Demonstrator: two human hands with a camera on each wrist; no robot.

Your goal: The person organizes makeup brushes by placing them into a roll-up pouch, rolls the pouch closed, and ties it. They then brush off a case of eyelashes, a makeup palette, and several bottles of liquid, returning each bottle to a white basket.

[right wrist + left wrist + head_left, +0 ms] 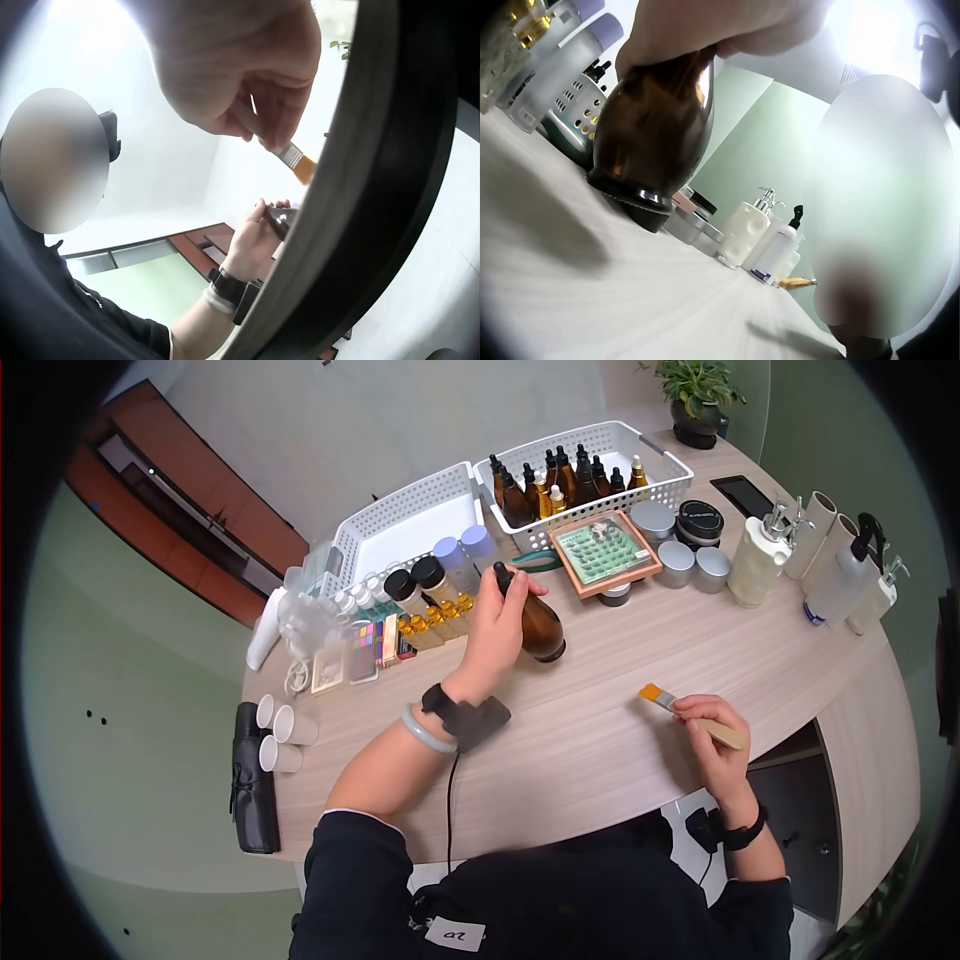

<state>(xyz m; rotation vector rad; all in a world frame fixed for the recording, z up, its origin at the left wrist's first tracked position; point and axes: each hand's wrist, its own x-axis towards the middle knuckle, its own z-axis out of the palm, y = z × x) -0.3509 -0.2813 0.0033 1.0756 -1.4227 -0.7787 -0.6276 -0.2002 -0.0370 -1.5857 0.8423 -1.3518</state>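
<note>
Plants (697, 387) — green — near pale wood-grain table (590, 760).

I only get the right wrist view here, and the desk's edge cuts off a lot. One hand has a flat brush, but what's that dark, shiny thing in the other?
Observer: From the head view, the left hand is gripping an amber bottle with a rounded body.

Visitor: Oh, a bottle! I can't see the back of the desk at all. Any more like that there?

Observer: Yes, a group of amber bottles with droppers stands in a white perforated basket.
</note>
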